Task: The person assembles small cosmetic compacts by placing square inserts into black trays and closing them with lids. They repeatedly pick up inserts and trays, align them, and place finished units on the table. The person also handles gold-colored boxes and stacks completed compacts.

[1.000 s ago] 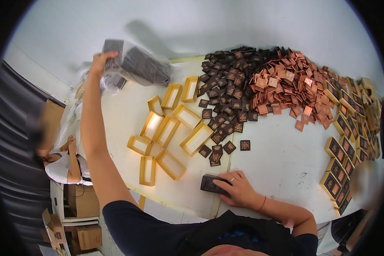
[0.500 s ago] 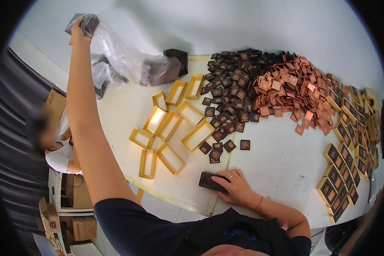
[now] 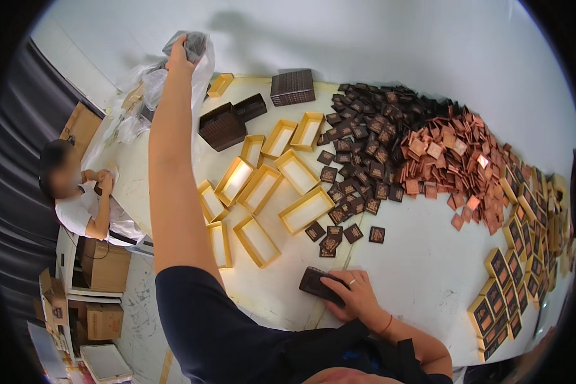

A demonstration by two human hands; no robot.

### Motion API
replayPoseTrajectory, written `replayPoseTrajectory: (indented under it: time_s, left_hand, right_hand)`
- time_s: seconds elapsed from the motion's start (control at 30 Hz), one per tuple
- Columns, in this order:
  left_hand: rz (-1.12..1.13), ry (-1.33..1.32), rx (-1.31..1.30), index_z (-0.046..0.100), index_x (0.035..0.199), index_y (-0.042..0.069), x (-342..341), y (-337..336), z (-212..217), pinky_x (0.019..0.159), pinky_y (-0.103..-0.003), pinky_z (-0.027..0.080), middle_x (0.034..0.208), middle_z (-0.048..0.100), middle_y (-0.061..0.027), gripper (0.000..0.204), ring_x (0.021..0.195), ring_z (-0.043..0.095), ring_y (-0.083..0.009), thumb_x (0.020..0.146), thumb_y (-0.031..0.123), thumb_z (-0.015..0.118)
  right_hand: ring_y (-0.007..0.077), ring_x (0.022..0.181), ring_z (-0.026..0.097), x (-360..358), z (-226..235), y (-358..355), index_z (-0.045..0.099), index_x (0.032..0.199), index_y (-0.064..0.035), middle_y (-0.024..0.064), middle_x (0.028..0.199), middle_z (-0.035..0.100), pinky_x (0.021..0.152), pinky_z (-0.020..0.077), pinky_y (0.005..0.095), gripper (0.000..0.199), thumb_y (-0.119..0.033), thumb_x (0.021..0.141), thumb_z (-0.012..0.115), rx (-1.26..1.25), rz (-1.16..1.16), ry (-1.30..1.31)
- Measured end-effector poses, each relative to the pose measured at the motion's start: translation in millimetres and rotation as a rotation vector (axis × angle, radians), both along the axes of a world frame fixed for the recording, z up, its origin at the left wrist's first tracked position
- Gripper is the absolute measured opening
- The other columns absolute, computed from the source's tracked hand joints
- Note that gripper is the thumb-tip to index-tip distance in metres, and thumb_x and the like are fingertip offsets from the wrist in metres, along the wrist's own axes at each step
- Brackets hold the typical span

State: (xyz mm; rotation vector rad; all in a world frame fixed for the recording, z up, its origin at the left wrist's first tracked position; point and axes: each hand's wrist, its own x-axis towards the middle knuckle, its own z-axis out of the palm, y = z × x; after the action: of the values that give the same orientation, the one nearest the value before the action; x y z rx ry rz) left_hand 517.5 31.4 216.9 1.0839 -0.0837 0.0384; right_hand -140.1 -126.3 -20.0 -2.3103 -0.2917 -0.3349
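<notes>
Open trays (image 3: 281,185) left of packet heap (image 3: 416,147), stacks (image 3: 288,88) behind trays, on table (image 3: 416,269)

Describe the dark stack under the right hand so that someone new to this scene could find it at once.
Start at the white table and go to its near edge, below the row of open yellow trays. There the right hand rests on a small dark stack of squares. Unlike the loose dark squares piled farther back, it lies alone, neatly stacked, and is the only one under a hand.

Bare counter (image 3: 422,269) lies open right of the right hand (image 3: 355,296), while empty yellow trays (image 3: 262,192) crowd its left and heaped dark and copper squares (image 3: 416,141) block beyond.
</notes>
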Motion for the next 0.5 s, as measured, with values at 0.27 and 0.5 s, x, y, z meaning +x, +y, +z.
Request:
replayPoseTrajectory:
  time_s: [0.27,0.5]
  left_hand:
    - [0.116,-0.124,1.038,0.035,0.154,0.003,3.8,198.4,-30.2,0.119,-0.049,0.025,0.159,0.034,-0.0170,0.094,0.147,0.029,-0.0351,0.088,0.064,0.062]
    - [0.144,0.227,1.687,0.040,0.150,0.005,-115.1,384.0,-203.7,0.116,-0.049,0.033,0.150,0.045,-0.0223,0.107,0.141,0.041,-0.0375,0.065,0.053,0.084]
  right_hand:
    - [0.0323,0.108,0.057,2.1,3.0,3.6,0.063,0.125,-0.0120,0.0109,0.125,0.059,0.094,0.0410,0.0437,0.062,-0.013,0.066,0.081,0.021,-0.036,0.033]
    - [0.0320,0.109,0.056,4.3,1.3,6.5,0.063,0.127,-0.0129,0.0109,0.125,0.060,0.094,0.0405,0.0434,0.064,-0.013,0.066,0.081,-0.004,-0.043,0.019]
